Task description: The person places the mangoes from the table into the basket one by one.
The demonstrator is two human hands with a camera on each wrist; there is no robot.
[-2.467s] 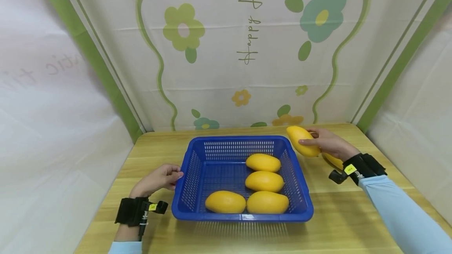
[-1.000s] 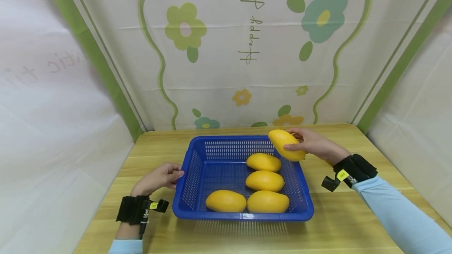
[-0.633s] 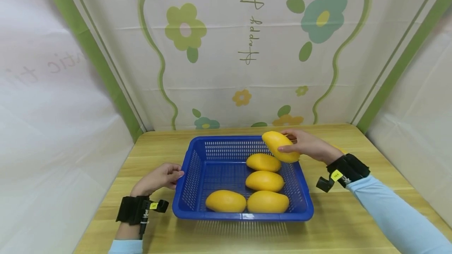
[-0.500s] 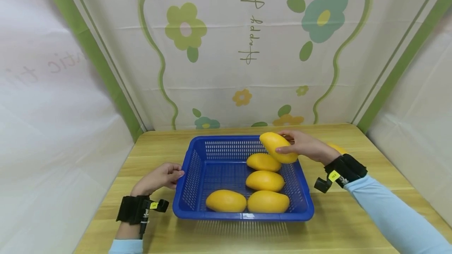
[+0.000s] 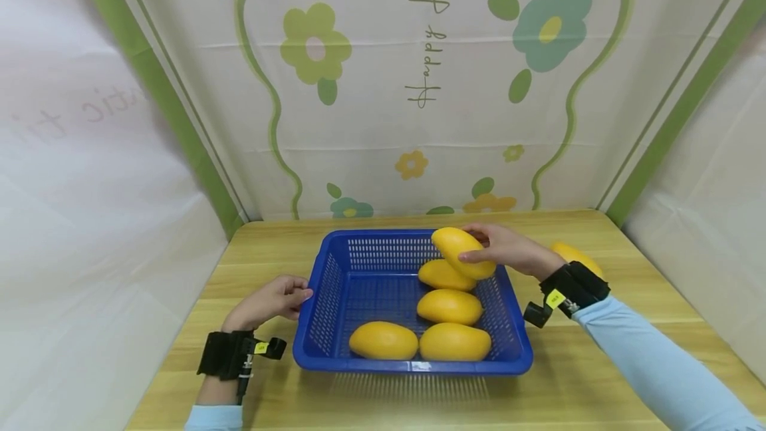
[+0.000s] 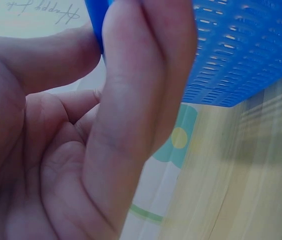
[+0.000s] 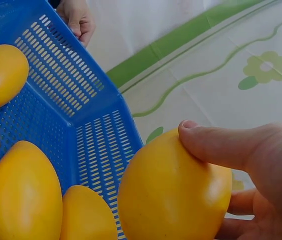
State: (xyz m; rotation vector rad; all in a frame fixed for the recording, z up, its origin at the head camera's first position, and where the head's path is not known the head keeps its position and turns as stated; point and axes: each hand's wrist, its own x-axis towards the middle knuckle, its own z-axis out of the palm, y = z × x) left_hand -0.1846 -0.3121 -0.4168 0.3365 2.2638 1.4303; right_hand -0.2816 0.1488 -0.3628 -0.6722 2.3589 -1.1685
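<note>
The held mango (image 5: pixel 462 252) hangs tilted over the far right corner of the blue basket (image 5: pixel 323 311), just above a mango lying inside (image 5: pixel 439 275). The right hand (image 5: pixel 509 249) grips it, thumb on the near side and fingers (image 7: pixel 215 145) curled round the fruit. Three more mangoes (image 5: pixel 450 306) lie in the basket's right and front parts. At the basket's left rim the left hand (image 5: pixel 269 301) pinches the edge, fingers (image 6: pixel 145 75) pressed together over it, thumb behind. Right of the basket, another mango (image 5: pixel 576 258) lies on the bench (image 5: pixel 574 378).
</note>
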